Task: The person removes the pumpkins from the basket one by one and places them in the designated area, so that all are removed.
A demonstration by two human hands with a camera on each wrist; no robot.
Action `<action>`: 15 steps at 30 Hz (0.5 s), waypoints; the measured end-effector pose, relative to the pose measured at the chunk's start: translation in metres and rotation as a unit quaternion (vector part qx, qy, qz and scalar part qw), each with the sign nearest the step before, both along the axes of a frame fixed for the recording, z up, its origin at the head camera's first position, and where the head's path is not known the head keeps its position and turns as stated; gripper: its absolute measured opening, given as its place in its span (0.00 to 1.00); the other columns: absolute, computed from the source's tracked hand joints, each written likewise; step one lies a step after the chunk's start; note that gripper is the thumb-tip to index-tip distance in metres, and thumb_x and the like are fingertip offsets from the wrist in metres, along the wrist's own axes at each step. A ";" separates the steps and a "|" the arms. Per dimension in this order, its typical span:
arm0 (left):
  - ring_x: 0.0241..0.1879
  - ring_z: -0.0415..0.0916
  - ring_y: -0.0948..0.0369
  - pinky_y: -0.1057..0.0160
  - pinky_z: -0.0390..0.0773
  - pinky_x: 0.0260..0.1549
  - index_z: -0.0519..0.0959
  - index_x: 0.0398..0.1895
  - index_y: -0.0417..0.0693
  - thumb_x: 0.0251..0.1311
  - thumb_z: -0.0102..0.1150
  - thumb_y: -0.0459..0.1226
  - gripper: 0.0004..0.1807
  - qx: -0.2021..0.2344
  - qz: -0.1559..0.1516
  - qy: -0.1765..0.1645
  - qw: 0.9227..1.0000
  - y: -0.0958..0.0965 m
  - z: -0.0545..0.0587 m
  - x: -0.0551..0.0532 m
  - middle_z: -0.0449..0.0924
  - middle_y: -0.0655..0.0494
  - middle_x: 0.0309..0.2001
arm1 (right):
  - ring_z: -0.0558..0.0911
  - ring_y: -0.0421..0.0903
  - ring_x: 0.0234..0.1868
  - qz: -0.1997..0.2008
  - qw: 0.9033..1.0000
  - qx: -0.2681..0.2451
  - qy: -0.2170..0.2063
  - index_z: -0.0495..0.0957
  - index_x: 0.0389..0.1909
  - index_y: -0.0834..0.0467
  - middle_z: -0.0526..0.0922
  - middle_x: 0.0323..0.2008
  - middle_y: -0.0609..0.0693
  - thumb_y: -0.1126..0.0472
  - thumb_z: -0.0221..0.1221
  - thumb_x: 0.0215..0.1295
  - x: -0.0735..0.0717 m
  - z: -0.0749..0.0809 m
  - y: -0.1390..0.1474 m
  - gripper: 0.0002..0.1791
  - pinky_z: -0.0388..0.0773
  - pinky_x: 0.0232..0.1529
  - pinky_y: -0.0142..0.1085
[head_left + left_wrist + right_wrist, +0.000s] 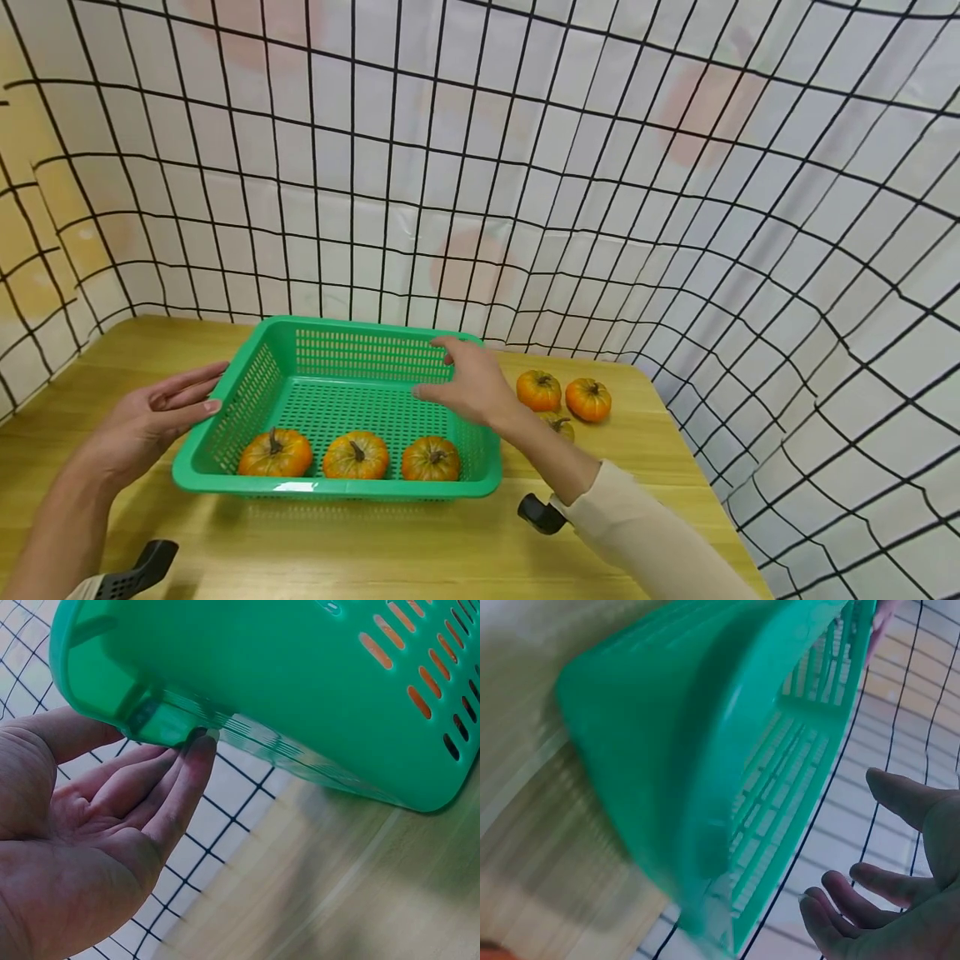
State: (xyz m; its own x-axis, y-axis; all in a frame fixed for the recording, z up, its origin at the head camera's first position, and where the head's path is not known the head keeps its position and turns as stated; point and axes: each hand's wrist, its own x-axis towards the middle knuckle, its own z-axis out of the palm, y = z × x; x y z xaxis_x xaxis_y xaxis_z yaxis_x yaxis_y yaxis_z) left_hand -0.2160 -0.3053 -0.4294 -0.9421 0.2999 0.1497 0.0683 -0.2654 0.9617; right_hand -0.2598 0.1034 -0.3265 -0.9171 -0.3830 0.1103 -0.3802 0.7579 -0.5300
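Note:
A green plastic basket point(337, 490) with slotted walls stands on the table, three small orange pumpkins lined up along its near side: a left one point(275, 454), a middle one point(356, 456) and a right one point(431, 459). My left hand point(146, 425) holds the basket's left rim, thumb on top and fingers beneath; the left wrist view shows the fingertips point(201, 746) against the underside of the rim. Over the basket's right end is my right hand point(472, 385), thumb and fingers spread with nothing between them. In the right wrist view that hand point(900, 892) appears apart from the rim.
Right of the basket lie two orange pumpkins point(538, 390) point(588, 400) and a yellowish one point(558, 425), partly hidden by my right forearm. A black wire grid point(420, 208) rises behind the wooden table point(360, 554) and along its sides.

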 end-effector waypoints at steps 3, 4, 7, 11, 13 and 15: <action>0.56 0.82 0.68 0.71 0.83 0.50 0.75 0.68 0.60 0.73 0.46 0.22 0.29 -0.007 0.003 -0.001 1.000 -0.001 0.000 0.000 0.82 0.66 0.60 | 0.80 0.53 0.60 0.014 1.000 0.011 -0.017 0.68 0.73 0.54 0.80 0.62 0.56 0.47 0.71 0.61 0.001 0.001 -0.016 0.41 0.82 0.54 0.48; 0.56 0.82 0.68 0.71 0.83 0.50 0.74 0.68 0.60 0.73 0.46 0.22 0.29 -0.010 0.004 -0.001 1.000 -0.001 0.000 -0.001 0.82 0.66 0.60 | 0.80 0.52 0.61 0.019 0.999 0.018 -0.022 0.68 0.74 0.53 0.80 0.62 0.55 0.47 0.71 0.60 0.001 0.002 -0.022 0.42 0.82 0.55 0.48; 0.56 0.82 0.68 0.71 0.83 0.50 0.74 0.68 0.59 0.73 0.46 0.22 0.29 -0.012 0.003 0.000 1.000 -0.002 0.000 -0.001 0.81 0.67 0.61 | 0.79 0.51 0.62 0.031 0.998 0.031 -0.040 0.66 0.75 0.51 0.79 0.64 0.53 0.46 0.71 0.60 0.001 0.006 -0.037 0.43 0.81 0.57 0.47; 0.56 0.82 0.68 0.71 0.83 0.50 0.74 0.69 0.59 0.73 0.46 0.22 0.29 -0.012 -0.002 0.004 1.000 -0.001 -0.001 -0.001 0.81 0.67 0.61 | 0.79 0.49 0.61 0.050 0.996 0.053 -0.058 0.66 0.75 0.49 0.79 0.64 0.52 0.44 0.71 0.60 0.001 0.009 -0.058 0.44 0.81 0.56 0.42; 0.56 0.82 0.68 0.71 0.83 0.51 0.74 0.69 0.58 0.73 0.46 0.21 0.29 -0.011 -0.002 0.006 1.000 -0.001 -0.001 -0.001 0.81 0.67 0.61 | 0.79 0.49 0.61 0.059 0.994 0.069 -0.066 0.66 0.75 0.48 0.79 0.63 0.52 0.43 0.71 0.60 0.001 0.009 -0.067 0.44 0.81 0.56 0.41; 0.56 0.81 0.68 0.71 0.83 0.51 0.73 0.69 0.58 0.73 0.46 0.22 0.29 -0.013 -0.001 0.006 1.000 0.000 -0.001 -0.001 0.81 0.67 0.61 | 0.80 0.47 0.60 0.068 0.992 0.084 -0.070 0.67 0.74 0.47 0.80 0.63 0.51 0.42 0.71 0.59 0.001 0.009 -0.077 0.43 0.81 0.55 0.39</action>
